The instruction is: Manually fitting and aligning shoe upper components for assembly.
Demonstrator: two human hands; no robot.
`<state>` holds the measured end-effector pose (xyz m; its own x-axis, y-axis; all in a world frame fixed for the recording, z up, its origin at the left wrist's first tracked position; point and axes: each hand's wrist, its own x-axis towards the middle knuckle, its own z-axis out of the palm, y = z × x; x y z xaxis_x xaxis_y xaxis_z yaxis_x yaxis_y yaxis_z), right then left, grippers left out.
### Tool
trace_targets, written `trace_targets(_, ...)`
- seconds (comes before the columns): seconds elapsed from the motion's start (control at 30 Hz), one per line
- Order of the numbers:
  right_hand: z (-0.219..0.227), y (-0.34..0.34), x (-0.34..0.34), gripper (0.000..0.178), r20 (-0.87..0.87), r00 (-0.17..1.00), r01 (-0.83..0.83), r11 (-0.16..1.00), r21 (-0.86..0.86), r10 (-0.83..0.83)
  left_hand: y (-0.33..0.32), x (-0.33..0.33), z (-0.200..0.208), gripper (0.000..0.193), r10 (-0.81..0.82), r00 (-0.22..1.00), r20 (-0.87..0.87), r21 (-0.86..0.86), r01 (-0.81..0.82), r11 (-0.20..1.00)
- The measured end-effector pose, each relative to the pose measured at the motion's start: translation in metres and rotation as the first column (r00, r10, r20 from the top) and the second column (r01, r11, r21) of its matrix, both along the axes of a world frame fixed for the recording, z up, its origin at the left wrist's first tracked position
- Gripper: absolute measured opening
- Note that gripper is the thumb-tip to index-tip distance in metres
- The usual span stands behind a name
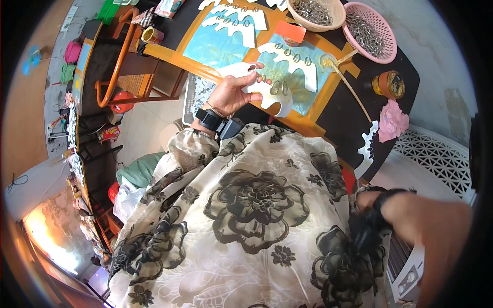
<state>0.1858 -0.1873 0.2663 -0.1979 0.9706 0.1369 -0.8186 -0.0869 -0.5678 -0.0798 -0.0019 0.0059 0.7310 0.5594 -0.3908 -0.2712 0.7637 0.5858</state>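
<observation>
Over the near edge of the table, my left hand (236, 95) pinches a white scalloped strip (269, 97) between thumb and fingers. Oval metal rings (279, 88) sit on the strip. My right hand (367, 198) is low at the right, blurred and partly behind a black wrist band, so its fingers are hidden. Just above it, another white scalloped strip (366, 151) lies at the table's edge; whether the hand touches it I cannot make out. More white strips with rings (290, 59) rest on blue sheets (213, 49) framed with brown tape.
Farther back stand a beige basket (336, 23) and a pink basket (387, 49), both full of metal rings. A thin stick (354, 92) slants across the black table. An amber jar (389, 84) and crumpled pink plastic (393, 120) are at the right. An orange-framed chair (105, 95) stands left.
</observation>
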Motion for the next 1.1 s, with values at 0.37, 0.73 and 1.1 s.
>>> trace_targets(0.37, -0.266, 0.106, -0.037, 0.025, 0.775, 0.626, 0.02, 0.991, -0.13, 0.089, 0.013, 0.004, 0.012, 0.044, -0.047, 0.994, -0.094, 0.014, 0.048, 0.999)
trace_targets(0.73, -0.286, 0.106, -0.039, 0.012, 0.738, 0.673, 0.19, 0.952, -0.238, 0.05, 0.005, 0.02, -0.011, 0.032, -0.037, 0.975, -0.218, 0.028, 0.044, 0.999)
trace_targets(1.1, -0.282, 0.108, -0.046, 0.016, 0.791, 0.609, 0.319, 0.929, -0.19, -0.048, -0.013, 0.027, -0.01, 0.056, 0.004, 0.933, -0.361, 0.239, 0.089, 0.967)
